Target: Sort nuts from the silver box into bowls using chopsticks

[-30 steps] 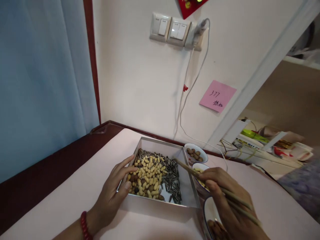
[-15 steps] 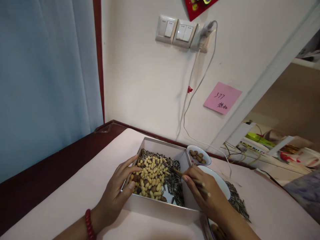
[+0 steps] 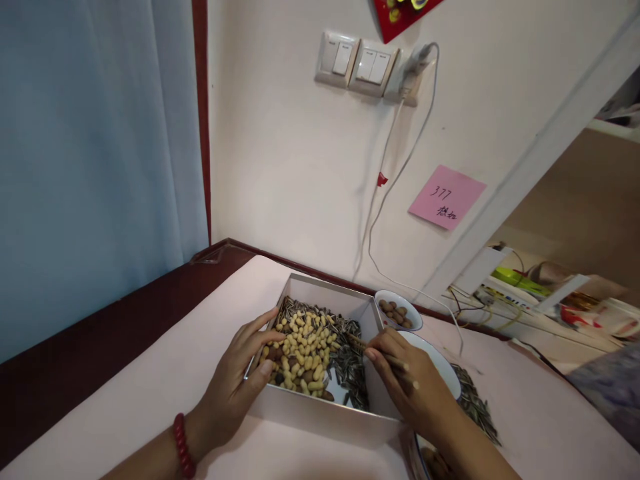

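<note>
A shallow square box (image 3: 325, 412) holds yellowish peanuts (image 3: 305, 347), dark sunflower seeds (image 3: 350, 363) and a few round brown nuts (image 3: 274, 355). My left hand (image 3: 243, 373), with a red bead bracelet (image 3: 183, 447) at the wrist, grips the box's left side, its index finger and thumb reaching over the rim. Inside the right part of the box, the tips of a pair of wooden chopsticks (image 3: 356, 341) touch the sunflower seeds. Their thick ends stick out of my right hand (image 3: 407, 370), which is closed around them above the right wall.
Behind the box stands a small bowl (image 3: 416, 317) of brown nuts. A larger white bowl (image 3: 445, 363) is partly behind my right hand, with a pile of sunflower seeds (image 3: 475, 407) beside it. Another bowl (image 3: 417, 460) shows under my right forearm. A white cable (image 3: 425, 291) hangs to the table.
The view has shifted slightly. The chopstick tips stay among the sunflower seeds, with only a slight change in their angle. My left hand keeps its place on the box.
</note>
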`<action>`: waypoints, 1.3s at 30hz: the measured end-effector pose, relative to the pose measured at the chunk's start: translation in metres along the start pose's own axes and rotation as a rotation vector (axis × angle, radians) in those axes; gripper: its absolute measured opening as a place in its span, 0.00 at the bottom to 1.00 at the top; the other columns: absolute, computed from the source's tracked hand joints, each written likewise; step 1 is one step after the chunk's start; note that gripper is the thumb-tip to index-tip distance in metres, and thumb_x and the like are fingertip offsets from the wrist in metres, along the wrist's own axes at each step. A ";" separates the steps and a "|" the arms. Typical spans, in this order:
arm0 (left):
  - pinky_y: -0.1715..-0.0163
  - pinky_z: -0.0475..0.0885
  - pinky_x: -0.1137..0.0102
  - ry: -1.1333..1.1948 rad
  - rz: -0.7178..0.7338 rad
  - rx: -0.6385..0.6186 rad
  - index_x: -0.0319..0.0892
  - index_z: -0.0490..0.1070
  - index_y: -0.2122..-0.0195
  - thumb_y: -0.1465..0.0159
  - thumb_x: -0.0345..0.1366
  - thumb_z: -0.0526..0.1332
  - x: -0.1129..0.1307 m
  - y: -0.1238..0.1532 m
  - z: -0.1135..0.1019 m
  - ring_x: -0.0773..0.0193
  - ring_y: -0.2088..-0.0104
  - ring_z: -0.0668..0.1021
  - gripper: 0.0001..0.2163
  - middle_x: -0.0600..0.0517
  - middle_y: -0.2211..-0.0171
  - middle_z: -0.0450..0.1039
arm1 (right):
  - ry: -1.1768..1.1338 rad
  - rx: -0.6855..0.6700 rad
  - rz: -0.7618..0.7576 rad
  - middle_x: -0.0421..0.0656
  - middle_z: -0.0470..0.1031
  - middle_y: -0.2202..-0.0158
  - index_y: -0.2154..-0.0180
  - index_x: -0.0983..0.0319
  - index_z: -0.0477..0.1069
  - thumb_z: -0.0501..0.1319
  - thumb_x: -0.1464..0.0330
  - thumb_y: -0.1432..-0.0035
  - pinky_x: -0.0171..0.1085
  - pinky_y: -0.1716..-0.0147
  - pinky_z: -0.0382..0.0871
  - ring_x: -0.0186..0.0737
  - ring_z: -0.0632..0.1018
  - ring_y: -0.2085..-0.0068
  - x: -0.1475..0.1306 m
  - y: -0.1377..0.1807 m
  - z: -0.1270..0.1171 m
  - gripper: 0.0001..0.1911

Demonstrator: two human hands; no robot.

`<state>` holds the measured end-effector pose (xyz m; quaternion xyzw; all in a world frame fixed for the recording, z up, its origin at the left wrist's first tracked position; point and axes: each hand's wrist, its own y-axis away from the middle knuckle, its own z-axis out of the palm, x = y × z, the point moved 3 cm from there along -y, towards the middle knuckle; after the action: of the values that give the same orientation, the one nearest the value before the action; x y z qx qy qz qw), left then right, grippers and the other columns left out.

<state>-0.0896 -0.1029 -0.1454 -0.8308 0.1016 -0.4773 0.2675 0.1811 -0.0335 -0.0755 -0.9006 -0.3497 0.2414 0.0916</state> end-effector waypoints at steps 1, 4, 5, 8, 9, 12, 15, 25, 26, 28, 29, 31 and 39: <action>0.38 0.62 0.53 0.001 0.000 -0.001 0.51 0.71 0.47 0.30 0.41 0.52 0.000 0.000 0.000 0.51 0.35 0.63 0.14 0.49 0.33 0.58 | 0.013 0.003 0.002 0.43 0.72 0.66 0.64 0.58 0.69 0.46 0.59 0.28 0.40 0.65 0.64 0.41 0.75 0.65 0.000 0.000 0.000 0.18; 0.38 0.62 0.52 0.001 -0.009 -0.011 0.50 0.71 0.47 0.30 0.42 0.52 0.001 0.001 0.000 0.50 0.35 0.63 0.14 0.49 0.33 0.58 | 0.053 0.002 0.008 0.43 0.73 0.66 0.65 0.59 0.69 0.46 0.59 0.28 0.40 0.66 0.65 0.41 0.75 0.66 0.001 -0.002 0.001 0.19; 0.38 0.62 0.52 0.003 -0.012 -0.009 0.50 0.71 0.47 0.30 0.42 0.52 0.001 0.001 0.000 0.50 0.35 0.63 0.14 0.49 0.33 0.58 | 0.060 0.001 0.007 0.43 0.73 0.66 0.65 0.59 0.69 0.46 0.59 0.28 0.40 0.66 0.65 0.41 0.75 0.66 0.001 -0.002 0.002 0.19; 0.39 0.62 0.52 0.002 -0.015 -0.007 0.50 0.72 0.47 0.30 0.42 0.52 0.002 0.001 -0.001 0.50 0.35 0.63 0.14 0.49 0.33 0.58 | 0.064 0.000 -0.002 0.43 0.72 0.66 0.66 0.59 0.69 0.46 0.59 0.28 0.40 0.67 0.66 0.41 0.75 0.67 0.002 -0.003 0.004 0.19; 0.39 0.62 0.51 -0.001 -0.013 -0.012 0.50 0.71 0.47 0.30 0.42 0.52 0.002 0.000 -0.001 0.49 0.35 0.63 0.15 0.49 0.33 0.58 | 0.062 0.003 -0.005 0.43 0.72 0.67 0.67 0.59 0.68 0.46 0.59 0.28 0.40 0.67 0.66 0.41 0.75 0.67 0.002 -0.003 0.004 0.19; 0.39 0.62 0.51 -0.005 -0.008 -0.018 0.51 0.71 0.47 0.30 0.42 0.52 0.002 0.001 -0.001 0.49 0.35 0.63 0.15 0.49 0.33 0.58 | 0.054 0.017 -0.012 0.42 0.71 0.68 0.68 0.59 0.67 0.45 0.59 0.28 0.39 0.67 0.65 0.41 0.75 0.67 0.002 -0.002 0.004 0.19; 0.38 0.62 0.52 -0.013 -0.003 -0.020 0.51 0.71 0.47 0.30 0.42 0.52 0.001 0.001 -0.001 0.50 0.35 0.63 0.14 0.49 0.33 0.58 | 0.045 0.045 -0.022 0.41 0.71 0.69 0.69 0.59 0.66 0.46 0.60 0.28 0.38 0.68 0.65 0.39 0.74 0.67 0.002 0.001 0.001 0.19; 0.38 0.62 0.54 0.013 -0.008 0.007 0.53 0.71 0.47 0.30 0.42 0.52 0.000 0.000 0.000 0.51 0.35 0.63 0.13 0.52 0.33 0.58 | -0.002 0.195 -0.060 0.39 0.69 0.73 0.70 0.58 0.66 0.51 0.63 0.30 0.35 0.72 0.64 0.36 0.73 0.71 -0.005 0.015 -0.018 0.15; 0.38 0.62 0.53 0.020 -0.014 0.013 0.53 0.71 0.48 0.30 0.42 0.52 0.000 0.000 0.000 0.51 0.35 0.63 0.13 0.52 0.33 0.58 | -0.024 0.205 -0.054 0.39 0.69 0.73 0.70 0.58 0.66 0.51 0.63 0.30 0.35 0.72 0.64 0.36 0.73 0.71 -0.006 0.017 -0.020 0.15; 0.38 0.61 0.53 0.025 -0.020 0.008 0.53 0.71 0.47 0.30 0.42 0.52 -0.001 0.001 0.000 0.51 0.35 0.63 0.13 0.52 0.33 0.58 | -0.087 0.223 -0.047 0.39 0.70 0.72 0.69 0.57 0.67 0.51 0.65 0.30 0.35 0.72 0.65 0.36 0.73 0.70 -0.008 0.025 -0.027 0.14; 0.38 0.61 0.53 0.023 -0.018 -0.004 0.53 0.71 0.47 0.30 0.42 0.52 -0.001 0.001 0.000 0.51 0.35 0.62 0.14 0.52 0.33 0.57 | -0.110 0.242 -0.051 0.40 0.71 0.71 0.68 0.57 0.68 0.51 0.66 0.30 0.35 0.71 0.67 0.37 0.74 0.69 -0.009 0.031 -0.033 0.13; 0.37 0.61 0.52 0.014 -0.017 -0.017 0.53 0.71 0.47 0.30 0.42 0.52 -0.003 0.000 0.000 0.50 0.34 0.62 0.14 0.51 0.32 0.57 | -0.102 0.318 -0.060 0.41 0.73 0.67 0.64 0.57 0.70 0.52 0.67 0.31 0.35 0.67 0.69 0.38 0.76 0.65 -0.012 0.045 -0.049 0.10; 0.36 0.57 0.47 0.025 -0.078 -0.019 0.54 0.71 0.47 0.31 0.44 0.52 -0.013 -0.002 -0.001 0.45 0.33 0.60 0.15 0.54 0.31 0.55 | 0.263 0.866 0.138 0.46 0.76 0.62 0.63 0.57 0.74 0.55 0.65 0.33 0.44 0.57 0.65 0.45 0.76 0.60 -0.010 0.120 -0.120 0.10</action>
<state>-0.0972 -0.0957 -0.1532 -0.8306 0.0771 -0.4968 0.2396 0.3049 -0.1281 -0.0079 -0.8235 -0.1412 0.2547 0.4869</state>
